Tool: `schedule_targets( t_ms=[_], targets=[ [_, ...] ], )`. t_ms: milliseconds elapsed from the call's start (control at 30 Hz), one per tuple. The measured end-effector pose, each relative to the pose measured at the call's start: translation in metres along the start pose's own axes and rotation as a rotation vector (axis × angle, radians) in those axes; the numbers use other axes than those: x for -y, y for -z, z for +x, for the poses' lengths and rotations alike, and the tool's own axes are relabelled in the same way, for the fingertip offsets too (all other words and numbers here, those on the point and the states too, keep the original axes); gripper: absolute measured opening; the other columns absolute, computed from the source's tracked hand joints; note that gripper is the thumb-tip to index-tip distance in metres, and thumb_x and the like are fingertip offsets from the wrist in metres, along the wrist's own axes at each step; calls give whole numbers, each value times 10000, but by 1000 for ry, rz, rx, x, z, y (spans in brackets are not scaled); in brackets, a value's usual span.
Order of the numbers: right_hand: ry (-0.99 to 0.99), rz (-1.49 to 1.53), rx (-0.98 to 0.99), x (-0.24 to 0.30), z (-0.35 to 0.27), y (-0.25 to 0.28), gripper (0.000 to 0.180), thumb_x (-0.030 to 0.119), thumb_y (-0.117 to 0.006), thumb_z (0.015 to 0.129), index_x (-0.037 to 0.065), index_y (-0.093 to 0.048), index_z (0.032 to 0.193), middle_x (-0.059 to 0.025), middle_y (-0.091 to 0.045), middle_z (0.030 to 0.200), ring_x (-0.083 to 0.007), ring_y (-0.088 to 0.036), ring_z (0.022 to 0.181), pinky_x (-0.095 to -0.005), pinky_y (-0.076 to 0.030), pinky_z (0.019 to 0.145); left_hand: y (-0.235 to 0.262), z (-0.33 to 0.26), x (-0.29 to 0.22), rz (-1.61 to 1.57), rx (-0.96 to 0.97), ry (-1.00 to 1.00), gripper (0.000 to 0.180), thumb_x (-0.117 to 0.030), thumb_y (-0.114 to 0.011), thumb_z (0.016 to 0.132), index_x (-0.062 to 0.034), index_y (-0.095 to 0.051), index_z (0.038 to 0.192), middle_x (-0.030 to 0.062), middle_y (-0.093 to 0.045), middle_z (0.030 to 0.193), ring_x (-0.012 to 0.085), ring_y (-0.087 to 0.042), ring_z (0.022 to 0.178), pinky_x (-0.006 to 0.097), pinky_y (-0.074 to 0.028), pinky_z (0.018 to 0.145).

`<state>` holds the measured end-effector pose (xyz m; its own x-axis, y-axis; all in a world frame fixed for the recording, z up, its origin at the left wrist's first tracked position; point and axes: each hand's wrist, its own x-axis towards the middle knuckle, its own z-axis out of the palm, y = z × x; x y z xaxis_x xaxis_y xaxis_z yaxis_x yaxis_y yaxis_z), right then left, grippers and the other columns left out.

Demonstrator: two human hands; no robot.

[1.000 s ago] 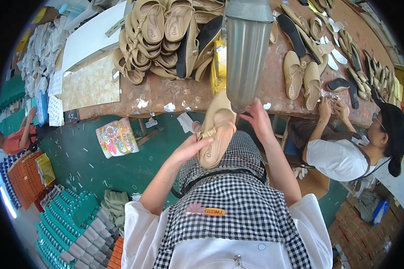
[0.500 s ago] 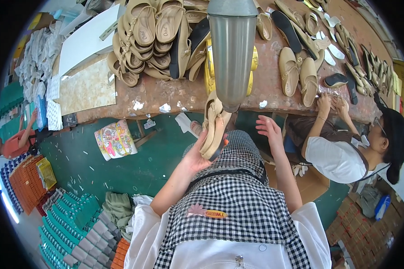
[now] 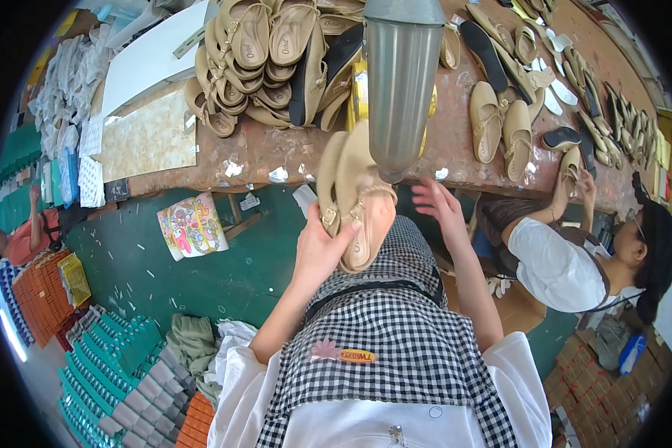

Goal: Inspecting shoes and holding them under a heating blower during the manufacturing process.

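Observation:
My left hand (image 3: pixel 322 240) is closed round a pair of beige slip-on shoes (image 3: pixel 353 160), held just off the table's front edge. Their closed toes point away from me, and the nearer one shows its pale insole and a thin strap across it. A small buckle sits on the other shoe's strap, close to my thumb. To the right of the shoes, below the grey metal cylinder (image 3: pixel 403 89), my right hand (image 3: pixel 437 203) is empty with its fingers spread apart.
Heaped beige shoes (image 3: pixel 276 56) lie at the back of the brown table (image 3: pixel 224 160). More shoes (image 3: pixel 493 123) are spread along its right side, where a co-worker (image 3: pixel 560 254) handles a beige shoe. A patterned stool (image 3: pixel 192 226) and stacked teal-and-grey pieces (image 3: pixel 119 381) stand left.
My left hand has turned the pair so the toes point away and an insole faces up. My right hand has shifted slightly left. The co-worker has lifted a shoe.

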<state>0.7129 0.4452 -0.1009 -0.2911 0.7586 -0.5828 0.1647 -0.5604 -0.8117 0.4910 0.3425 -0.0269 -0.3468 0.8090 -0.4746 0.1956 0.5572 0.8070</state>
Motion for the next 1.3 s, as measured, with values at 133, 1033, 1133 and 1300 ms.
schedule_targets(
  t_ms=[133,1033,1133,1300],
  targets=[
    [-17,382,99,20,16,-41,390,307,-466,917,8,-508,1164,-59,-597,1016,-132,-573,903,-262,-470,766,-11,-12,20,-134,149,-27,634,-357,-635,773,-5,-338,1209,221,-578,1034,359,-574,978,387,-453,817],
    [111,295,-165,24,3,-54,319,247,-496,912,-19,-567,1072,-38,-621,936,-80,-553,841,-219,-443,737,-6,7,17,-144,186,-142,719,-481,-475,839,9,-220,1300,209,-453,1205,316,-478,1118,364,-374,930],
    [72,258,3,25,0,-61,383,276,-457,927,8,-499,1198,-47,-598,1003,-96,-549,859,-237,-461,749,3,2,22,-89,290,-141,710,-183,-668,746,4,-253,1290,170,-501,1172,276,-513,1087,347,-399,915],
    [-72,310,139,18,-2,-14,467,346,-400,938,19,-399,1272,-91,-578,1071,-163,-570,892,-274,-487,717,50,35,49,-468,41,-77,554,-32,-622,710,-10,-404,1219,67,-546,1101,136,-523,993,282,-430,850]
  ],
)
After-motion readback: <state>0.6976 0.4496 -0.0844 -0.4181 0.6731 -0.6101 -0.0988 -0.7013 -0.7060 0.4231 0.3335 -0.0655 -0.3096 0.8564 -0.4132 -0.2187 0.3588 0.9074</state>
